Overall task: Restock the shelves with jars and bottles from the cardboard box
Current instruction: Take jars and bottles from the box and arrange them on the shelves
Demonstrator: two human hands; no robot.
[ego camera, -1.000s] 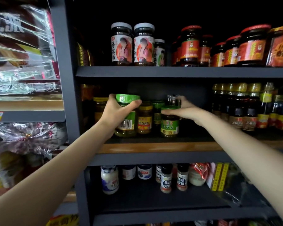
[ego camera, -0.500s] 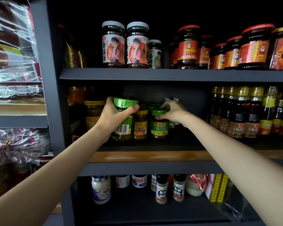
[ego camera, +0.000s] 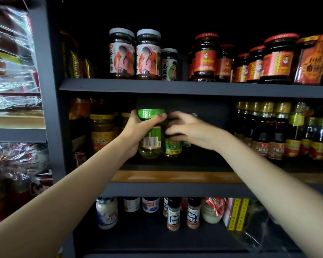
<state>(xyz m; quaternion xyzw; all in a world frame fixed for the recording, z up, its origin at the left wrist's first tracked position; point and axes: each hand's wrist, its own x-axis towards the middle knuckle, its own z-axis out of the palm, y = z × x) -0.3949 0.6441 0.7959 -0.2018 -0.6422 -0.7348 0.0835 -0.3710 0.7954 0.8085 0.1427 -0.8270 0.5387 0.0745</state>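
Observation:
My left hand (ego camera: 136, 131) grips a tall jar with a green lid (ego camera: 151, 142) just below the lid, holding it upright over the middle shelf (ego camera: 175, 176). Right beside it stands a smaller green-labelled jar (ego camera: 172, 148). My right hand (ego camera: 192, 131) curls around that jar's upper part and hides its lid. The two jars are almost touching. This hand is slightly blurred. The cardboard box is not in view.
Yellow-lidded jars (ego camera: 101, 133) stand left of my hands, and dark sauce bottles (ego camera: 278, 133) fill the shelf's right side. Above are white-lidded jars (ego camera: 134, 54) and red-lidded jars (ego camera: 205, 56). Below are spice shakers (ego camera: 173, 213). Wrapped packages (ego camera: 11, 62) fill the left rack.
My right hand has slid the smaller green jar leftward until it stands next to the tall jar. My left hand has kept its grip on the tall jar.

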